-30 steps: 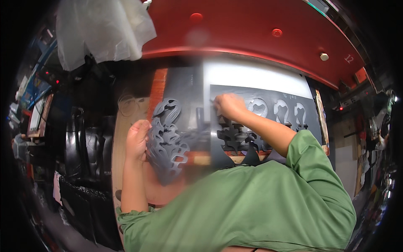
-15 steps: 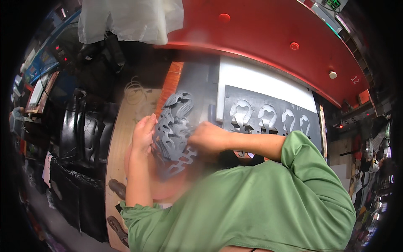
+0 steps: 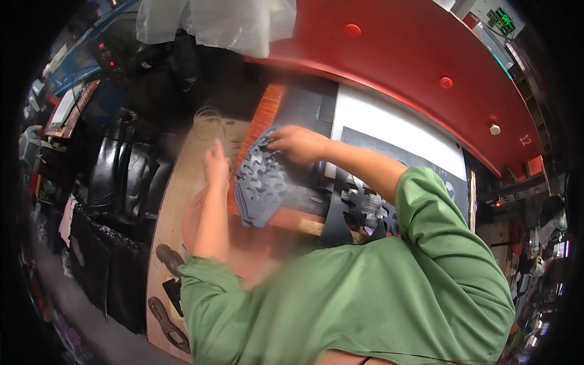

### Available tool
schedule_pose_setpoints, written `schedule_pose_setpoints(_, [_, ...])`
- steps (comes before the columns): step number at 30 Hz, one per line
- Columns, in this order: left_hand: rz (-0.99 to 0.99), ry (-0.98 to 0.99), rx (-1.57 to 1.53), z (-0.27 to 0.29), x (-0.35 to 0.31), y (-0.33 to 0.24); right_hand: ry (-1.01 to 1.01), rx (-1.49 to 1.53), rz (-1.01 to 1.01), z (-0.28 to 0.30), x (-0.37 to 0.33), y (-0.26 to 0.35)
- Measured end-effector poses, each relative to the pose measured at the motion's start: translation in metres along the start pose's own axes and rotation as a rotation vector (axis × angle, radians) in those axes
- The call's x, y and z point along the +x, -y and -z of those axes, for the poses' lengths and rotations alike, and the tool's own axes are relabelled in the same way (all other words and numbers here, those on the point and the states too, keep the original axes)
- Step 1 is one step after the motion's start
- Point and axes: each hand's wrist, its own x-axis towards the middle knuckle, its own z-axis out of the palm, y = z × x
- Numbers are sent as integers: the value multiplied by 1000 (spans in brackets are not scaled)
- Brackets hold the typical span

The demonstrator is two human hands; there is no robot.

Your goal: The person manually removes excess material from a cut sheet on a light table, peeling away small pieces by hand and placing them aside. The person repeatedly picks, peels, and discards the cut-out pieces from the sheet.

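A stack of grey cut-out sheets (image 3: pixel 260 188), full of curved holes and with wavy edges, stands tilted at the middle of the bench. My right hand (image 3: pixel 298 145) has its fingers curled over the far end of the stack, gripping it there. To the left, my left hand (image 3: pixel 217 164) is slightly apart from the stack, its fingers raised and a little blurred, with nothing visible in them. Under my right forearm lies a dark sheet (image 3: pixel 359 141) with shaped openings, partly hidden by the arm.
A red machine beam (image 3: pixel 389 55) with buttons spans the far side, above a white board (image 3: pixel 365 109). An orange strip (image 3: pixel 261 118) runs beside the wooden board (image 3: pixel 176 176), where a thin coil (image 3: pixel 208 123) and dark sole-shaped pieces (image 3: pixel 167 325) lie. Black sheets (image 3: pixel 115 255) hang at left.
My right hand has moved from the near right side of the grey stack to its far end. My left hand has come off the stack's left side. The whole view has shifted slightly.
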Motion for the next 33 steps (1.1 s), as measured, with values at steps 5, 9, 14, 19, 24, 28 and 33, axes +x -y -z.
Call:
schedule_pose_setpoints(5, [-368, -228, 682, 29, -58, 22, -94, 33, -503, -13, 6, -42])
schedule_pose_setpoints(9, [-472, -134, 1089, 13, -127, 34, 238, -45, -510, -24, 22, -48])
schedule_pose_setpoints(14, [-335, -126, 1126, 1, -137, 26, 279, -48, -560, -31, 44, -41])
schedule_pose_setpoints(19, [-281, 13, 861, 4, -120, 21, 336, -53, -599, -30, 47, -44])
schedule_pose_setpoints(24, [-347, 36, 823, 0, -120, 24, 165, 45, -509, -31, 29, -43])
schedule_pose_setpoints(28, [-490, -4, 828, -10, -133, 18, 41, 164, -528, -18, 13, -32])
schedule_pose_setpoints(33, [-992, -149, 967, -11, -147, 1, -430, 268, -437, -9, -8, -17])
